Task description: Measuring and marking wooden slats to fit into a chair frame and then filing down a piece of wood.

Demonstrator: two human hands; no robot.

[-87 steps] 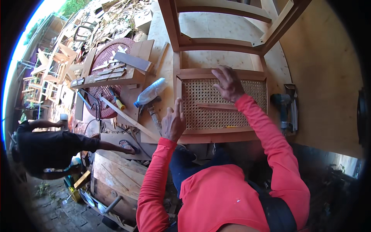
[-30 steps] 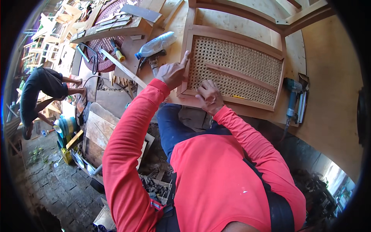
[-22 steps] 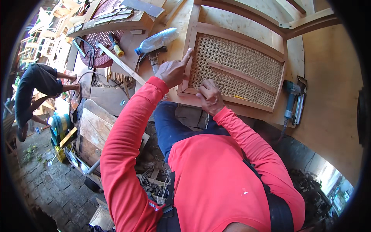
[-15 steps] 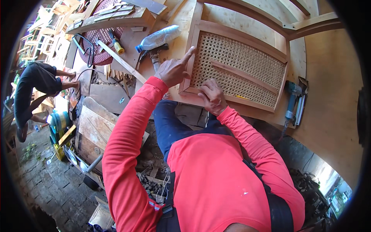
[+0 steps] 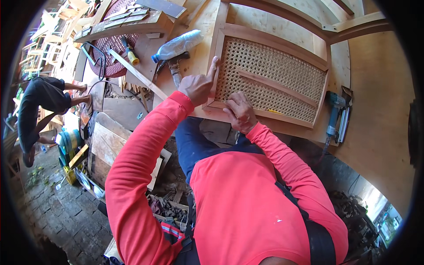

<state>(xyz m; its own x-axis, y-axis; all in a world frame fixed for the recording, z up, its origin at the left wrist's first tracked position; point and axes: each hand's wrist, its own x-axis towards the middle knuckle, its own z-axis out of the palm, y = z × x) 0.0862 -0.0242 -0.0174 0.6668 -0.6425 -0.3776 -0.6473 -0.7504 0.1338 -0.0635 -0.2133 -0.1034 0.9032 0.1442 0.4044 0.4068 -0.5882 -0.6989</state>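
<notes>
A wooden frame with a woven cane panel lies flat in front of me. My left hand is at its left side, index finger stretched along the side rail and the other fingers folded, with nothing visible in it. Over the near rail, by the panel's lower left corner, my right hand has its fingers curled down; anything under them is hidden. A thin wood strip rests across the cane. Near the front rail lies a yellow pencil-like stick.
A hammer and a plastic bottle lie left of the frame. Right of it is a blue pneumatic nail gun with a hose. A yellow-handled tool sits farther left. Another person bends over at far left.
My left hand has shifted slightly down, its index finger now lower along the side rail. My right hand has moved a little left, with its thumb lower. The person at left shifted slightly.
</notes>
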